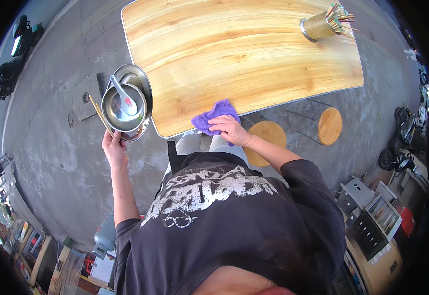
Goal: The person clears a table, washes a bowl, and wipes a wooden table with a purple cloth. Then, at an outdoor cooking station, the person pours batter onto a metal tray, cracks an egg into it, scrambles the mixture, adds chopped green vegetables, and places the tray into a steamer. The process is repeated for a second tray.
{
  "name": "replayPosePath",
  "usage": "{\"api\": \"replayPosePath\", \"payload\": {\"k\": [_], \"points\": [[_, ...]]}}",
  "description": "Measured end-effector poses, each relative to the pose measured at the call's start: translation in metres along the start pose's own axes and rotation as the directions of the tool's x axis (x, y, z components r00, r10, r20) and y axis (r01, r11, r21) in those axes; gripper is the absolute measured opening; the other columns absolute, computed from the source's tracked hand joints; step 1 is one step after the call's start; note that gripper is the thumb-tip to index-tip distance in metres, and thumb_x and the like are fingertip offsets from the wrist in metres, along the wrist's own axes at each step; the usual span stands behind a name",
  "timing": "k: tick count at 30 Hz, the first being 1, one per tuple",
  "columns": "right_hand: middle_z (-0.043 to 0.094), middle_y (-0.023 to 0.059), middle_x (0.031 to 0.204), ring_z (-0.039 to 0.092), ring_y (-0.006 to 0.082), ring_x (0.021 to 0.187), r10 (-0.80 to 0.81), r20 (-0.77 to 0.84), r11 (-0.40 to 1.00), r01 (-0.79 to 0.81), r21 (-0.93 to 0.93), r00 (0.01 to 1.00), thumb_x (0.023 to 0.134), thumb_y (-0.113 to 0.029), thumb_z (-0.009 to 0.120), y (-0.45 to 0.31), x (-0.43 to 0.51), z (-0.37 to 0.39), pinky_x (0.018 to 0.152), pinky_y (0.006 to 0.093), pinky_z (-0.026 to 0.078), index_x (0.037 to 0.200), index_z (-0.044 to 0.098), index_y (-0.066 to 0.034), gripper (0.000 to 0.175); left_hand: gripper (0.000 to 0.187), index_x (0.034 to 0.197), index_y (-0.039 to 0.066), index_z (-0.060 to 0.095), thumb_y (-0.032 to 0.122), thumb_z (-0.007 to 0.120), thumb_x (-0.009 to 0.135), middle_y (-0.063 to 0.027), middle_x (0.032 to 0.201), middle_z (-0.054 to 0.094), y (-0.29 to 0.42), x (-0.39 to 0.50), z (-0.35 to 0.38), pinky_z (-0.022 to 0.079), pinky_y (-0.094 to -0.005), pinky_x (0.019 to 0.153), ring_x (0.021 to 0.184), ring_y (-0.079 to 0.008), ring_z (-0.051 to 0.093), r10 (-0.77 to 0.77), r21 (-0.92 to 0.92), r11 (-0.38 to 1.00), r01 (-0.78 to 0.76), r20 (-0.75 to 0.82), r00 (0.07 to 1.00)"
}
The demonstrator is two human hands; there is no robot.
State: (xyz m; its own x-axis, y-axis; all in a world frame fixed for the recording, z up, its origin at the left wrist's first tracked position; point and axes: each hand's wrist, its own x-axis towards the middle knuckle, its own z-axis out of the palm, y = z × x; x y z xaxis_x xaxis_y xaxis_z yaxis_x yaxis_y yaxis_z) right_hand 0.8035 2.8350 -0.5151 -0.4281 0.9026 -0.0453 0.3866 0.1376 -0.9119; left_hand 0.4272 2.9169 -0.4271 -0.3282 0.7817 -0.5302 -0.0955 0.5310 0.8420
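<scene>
My left hand (115,147), off the table's left edge, grips wooden chopsticks (101,115) and the rim of stacked metal dishes. The upper metal bowl (113,107) holds a white spoon (129,106) with a red floral pattern and a few green scraps. Under it is a metal plate (148,86) with food remains near its lower rim. My right hand (230,129) presses a crumpled purple cloth (220,110) at the near edge of the wood-grain table (236,62). Part of the cloth hangs over that edge.
A metal holder (318,27) full of chopsticks lies or stands at the table's far right. Two round wooden stools (267,134), (329,125) are below the near edge on the right. A gas cylinder (105,233) is behind me at left, a metal cabinet (371,232) behind at right.
</scene>
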Motion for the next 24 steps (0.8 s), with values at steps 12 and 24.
{"api": "replayPosePath", "payload": {"k": [12,24], "points": [[0.052,0.0133,0.128,0.049,0.0339,0.110,-0.098,-0.657,0.748,-0.379,-0.544,0.748,0.078,-0.003,0.052,0.178,0.083,-0.148,0.097,0.0419,0.040,0.115,0.062,-0.0093,0.039,0.007,0.094,0.007,0.061,0.008,0.055,0.091,0.0056,0.067,0.055,-0.001,-0.007,-0.002,0.027,-0.0157,0.040,0.046,-0.0005,0.038,0.041,0.034,0.999,-0.041,0.005,0.999],[0.064,0.0037,0.107,0.056,0.0242,0.099,-0.575,0.426,0.809,0.562,0.169,0.699,0.067,-0.004,0.061,-0.016,0.113,0.169,0.088,0.0383,0.043,0.089,0.068,-0.0139,0.025,0.009,0.097,0.007,0.062,0.008,0.056,0.090,0.0061,0.069,0.055,-0.006,-0.050,-0.004,0.032,-0.0174,0.043,0.049,-0.0012,0.039,0.038,-0.067,0.996,-0.051,-0.176,0.984]]}}
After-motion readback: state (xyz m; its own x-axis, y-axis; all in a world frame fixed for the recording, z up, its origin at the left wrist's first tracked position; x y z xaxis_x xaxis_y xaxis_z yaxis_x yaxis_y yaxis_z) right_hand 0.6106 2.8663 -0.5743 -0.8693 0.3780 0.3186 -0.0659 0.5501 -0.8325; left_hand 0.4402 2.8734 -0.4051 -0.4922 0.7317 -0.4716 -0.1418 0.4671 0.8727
